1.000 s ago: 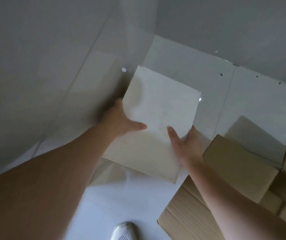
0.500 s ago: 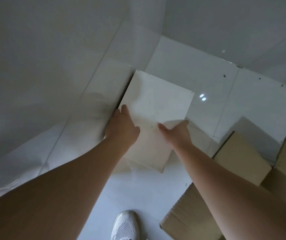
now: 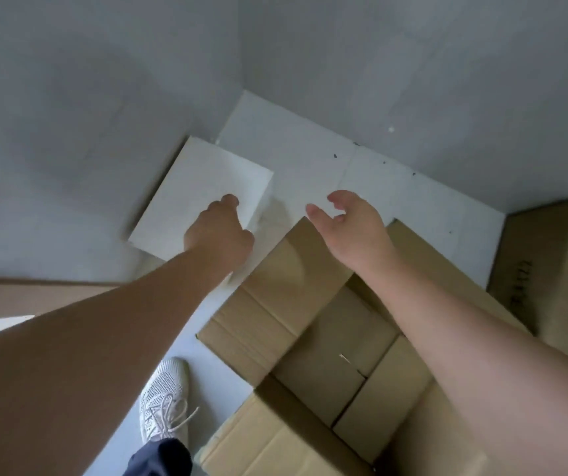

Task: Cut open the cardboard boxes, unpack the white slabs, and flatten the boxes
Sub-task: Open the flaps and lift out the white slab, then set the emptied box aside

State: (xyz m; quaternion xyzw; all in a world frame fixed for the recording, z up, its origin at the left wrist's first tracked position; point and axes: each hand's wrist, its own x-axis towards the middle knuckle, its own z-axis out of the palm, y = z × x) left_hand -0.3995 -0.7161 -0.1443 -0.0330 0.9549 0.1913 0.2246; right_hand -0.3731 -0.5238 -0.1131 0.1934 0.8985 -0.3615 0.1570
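- I am resting my left hand (image 3: 219,231) on the slab (image 3: 200,197), fingers loosely bent over its near edge, steadying it as it is leaning on the wall (image 3: 69,149).
- My right hand (image 3: 351,223) is hanging open, holding nothing, above the box (image 3: 310,324).
- Room is lying rightward along the floor (image 3: 310,159); a second box (image 3: 550,262) is closing the far right.
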